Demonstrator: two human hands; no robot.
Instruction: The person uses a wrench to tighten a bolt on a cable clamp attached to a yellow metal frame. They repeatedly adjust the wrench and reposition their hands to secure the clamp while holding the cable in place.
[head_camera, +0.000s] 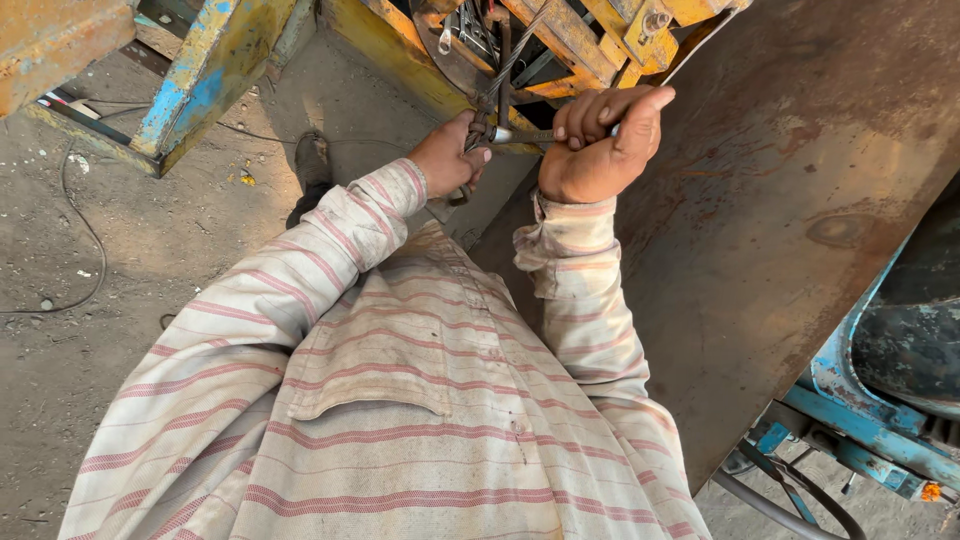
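My left hand (447, 155) is closed around a clamp fitting on a twisted steel cable (512, 58) that runs up into a yellow machine frame (560, 40). My right hand (605, 140) grips the handle of a metal wrench (515, 134), whose head sits on the fitting beside my left fingers. Both hands are close together at the edge of a large rusty steel plate (790, 200). My striped shirt sleeves fill the lower part of the view.
A blue and yellow steel beam (200, 80) stands at the upper left over a dusty concrete floor (130, 250) with a thin cable (85, 230) lying on it. My shoe (312, 165) shows below. Blue machine parts (870, 420) and hoses sit at the lower right.
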